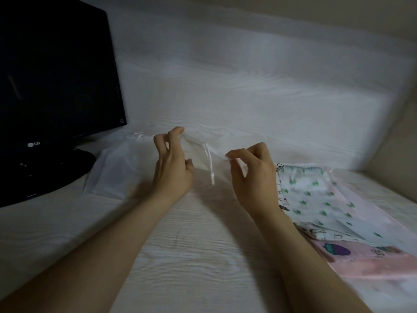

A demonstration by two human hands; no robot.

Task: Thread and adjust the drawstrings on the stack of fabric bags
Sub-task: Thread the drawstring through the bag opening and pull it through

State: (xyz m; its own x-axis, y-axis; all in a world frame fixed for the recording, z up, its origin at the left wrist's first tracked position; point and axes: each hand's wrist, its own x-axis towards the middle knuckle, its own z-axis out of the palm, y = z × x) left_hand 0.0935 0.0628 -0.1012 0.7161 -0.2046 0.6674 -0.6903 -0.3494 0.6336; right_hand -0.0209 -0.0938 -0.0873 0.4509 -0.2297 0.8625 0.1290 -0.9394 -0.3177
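- Drawstring [211, 168] — white cord, hanging from the lifted top edge of a white bag [196, 142], between the hands.
- Left hand [173, 168] — fingertips curled, pinching that edge's left end.
- Right hand [252, 175] — thumb and forefinger pinching its right end.
- Second white bag [110, 170] — flat beside the monitor [56, 75].
- Printed bag stack [316, 199] — right of the hands, cactus print topmost.
- Table [198, 249] — white wood-grain.

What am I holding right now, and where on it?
A white fabric bag, pinched along its top edge: left hand at one end, right hand at the other, drawstring hanging between.
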